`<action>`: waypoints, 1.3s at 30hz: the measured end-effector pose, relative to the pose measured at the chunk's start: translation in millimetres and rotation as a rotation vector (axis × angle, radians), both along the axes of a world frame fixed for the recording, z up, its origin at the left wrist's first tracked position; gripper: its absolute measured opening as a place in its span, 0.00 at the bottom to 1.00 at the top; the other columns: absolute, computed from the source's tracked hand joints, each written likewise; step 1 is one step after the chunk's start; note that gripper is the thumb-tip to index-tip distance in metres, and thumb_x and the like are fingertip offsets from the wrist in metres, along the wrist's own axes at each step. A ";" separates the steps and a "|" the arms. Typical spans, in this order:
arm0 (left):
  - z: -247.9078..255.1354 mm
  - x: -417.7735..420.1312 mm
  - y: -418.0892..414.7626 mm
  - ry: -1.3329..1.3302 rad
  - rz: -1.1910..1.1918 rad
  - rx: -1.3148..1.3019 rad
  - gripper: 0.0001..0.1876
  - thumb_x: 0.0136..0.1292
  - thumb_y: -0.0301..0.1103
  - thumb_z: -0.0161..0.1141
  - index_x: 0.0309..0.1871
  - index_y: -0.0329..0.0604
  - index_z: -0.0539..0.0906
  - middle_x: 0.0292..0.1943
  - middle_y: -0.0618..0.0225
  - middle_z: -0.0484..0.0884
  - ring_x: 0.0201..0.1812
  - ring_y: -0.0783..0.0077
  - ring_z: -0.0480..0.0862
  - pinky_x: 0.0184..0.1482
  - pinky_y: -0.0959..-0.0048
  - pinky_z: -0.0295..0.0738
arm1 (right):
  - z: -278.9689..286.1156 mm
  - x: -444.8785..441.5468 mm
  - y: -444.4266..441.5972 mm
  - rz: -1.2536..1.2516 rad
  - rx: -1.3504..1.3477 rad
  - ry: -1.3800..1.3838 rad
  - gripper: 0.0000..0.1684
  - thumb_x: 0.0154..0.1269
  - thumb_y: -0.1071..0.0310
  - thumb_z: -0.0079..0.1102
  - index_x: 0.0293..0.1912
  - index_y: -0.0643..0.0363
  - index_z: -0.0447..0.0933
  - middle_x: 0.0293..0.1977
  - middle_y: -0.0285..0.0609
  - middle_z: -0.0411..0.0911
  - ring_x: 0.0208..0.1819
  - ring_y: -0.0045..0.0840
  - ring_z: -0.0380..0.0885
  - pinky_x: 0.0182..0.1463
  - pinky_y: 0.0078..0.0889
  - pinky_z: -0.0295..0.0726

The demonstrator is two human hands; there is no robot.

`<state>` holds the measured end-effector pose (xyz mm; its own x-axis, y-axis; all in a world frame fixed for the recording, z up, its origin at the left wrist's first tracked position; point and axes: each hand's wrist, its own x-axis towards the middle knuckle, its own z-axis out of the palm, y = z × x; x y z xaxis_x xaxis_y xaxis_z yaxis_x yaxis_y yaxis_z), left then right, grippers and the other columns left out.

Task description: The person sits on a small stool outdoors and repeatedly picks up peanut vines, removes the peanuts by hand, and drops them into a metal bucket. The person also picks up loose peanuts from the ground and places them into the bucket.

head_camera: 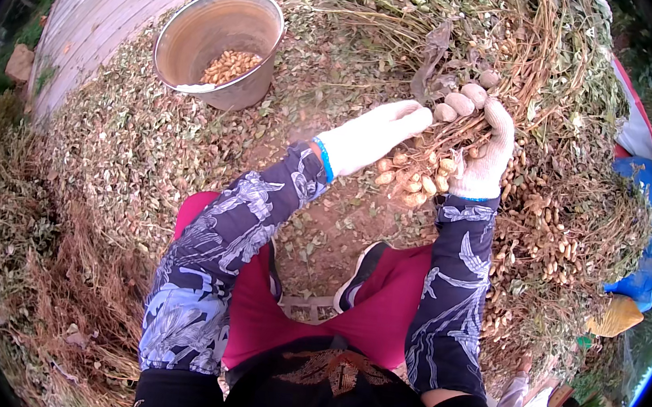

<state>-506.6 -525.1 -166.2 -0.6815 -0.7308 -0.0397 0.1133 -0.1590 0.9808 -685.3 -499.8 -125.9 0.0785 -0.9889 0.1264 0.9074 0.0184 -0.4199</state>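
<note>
My right hand (484,148), in a white knit glove, is closed around the dry stems of a peanut plant (456,131). A cluster of peanut pods (421,178) hangs from the roots on the near side of that hand. My left hand (378,134), also gloved, reaches in from the left with its fingers close together, beside the stems and just short of the right fingertips. Whether anything sits between the left fingers is hidden. Crumpled dry leaves (434,54) stick out beyond both hands.
A metal bucket (248,88) with loose peanuts (232,67) inside stands at the upper left. Piled peanut plants (544,220) lie on the right, stripped-looking stalks (80,273) on the left. Leaf litter (112,139) covers the ground. Another person's sleeve (514,396) shows at lower right.
</note>
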 end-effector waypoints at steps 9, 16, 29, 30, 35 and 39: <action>3.8 -12.3 11.8 -0.140 0.123 -0.112 0.25 0.84 0.49 0.49 0.64 0.33 0.78 0.56 0.59 0.84 0.58 0.69 0.81 0.64 0.66 0.74 | -4.1 -5.3 -3.5 -0.017 0.051 0.014 0.17 0.76 0.69 0.57 0.61 0.54 0.76 0.34 0.29 0.69 0.33 0.17 0.69 0.42 0.29 0.73; -4.6 -11.9 18.3 -0.081 0.194 0.115 0.23 0.84 0.49 0.48 0.61 0.37 0.80 0.50 0.68 0.84 0.51 0.74 0.81 0.60 0.66 0.75 | -1.4 3.8 -4.2 -0.031 0.098 0.046 0.17 0.73 0.69 0.59 0.59 0.53 0.75 0.34 0.30 0.70 0.34 0.18 0.68 0.40 0.27 0.72; -7.2 -6.4 10.8 -0.093 0.091 -0.040 0.24 0.86 0.45 0.49 0.65 0.29 0.79 0.55 0.63 0.87 0.56 0.75 0.82 0.63 0.68 0.76 | -1.5 6.7 -9.4 -0.143 0.089 0.136 0.15 0.72 0.68 0.60 0.57 0.55 0.76 0.34 0.30 0.70 0.33 0.18 0.67 0.40 0.26 0.70; -11.5 -7.6 9.0 -0.117 0.101 -0.044 0.24 0.86 0.45 0.50 0.63 0.29 0.79 0.54 0.64 0.87 0.55 0.75 0.82 0.62 0.68 0.77 | -1.9 7.7 -10.4 -0.143 0.132 0.128 0.08 0.72 0.66 0.61 0.46 0.58 0.76 0.33 0.31 0.70 0.33 0.19 0.67 0.40 0.26 0.70; -37.3 -17.5 -1.2 -0.117 0.233 0.107 0.19 0.83 0.45 0.56 0.56 0.34 0.81 0.48 0.68 0.85 0.49 0.79 0.81 0.53 0.70 0.79 | -1.5 14.3 -11.5 -0.260 0.195 0.261 0.08 0.71 0.65 0.63 0.39 0.59 0.76 0.30 0.31 0.69 0.33 0.21 0.69 0.41 0.27 0.72; -37.7 -29.2 5.6 0.094 0.404 0.307 0.16 0.82 0.44 0.58 0.56 0.39 0.81 0.46 0.70 0.82 0.47 0.80 0.81 0.47 0.72 0.80 | -9.3 13.3 -15.4 -0.394 0.221 0.305 0.07 0.70 0.67 0.63 0.41 0.60 0.77 0.32 0.34 0.73 0.33 0.22 0.72 0.41 0.30 0.76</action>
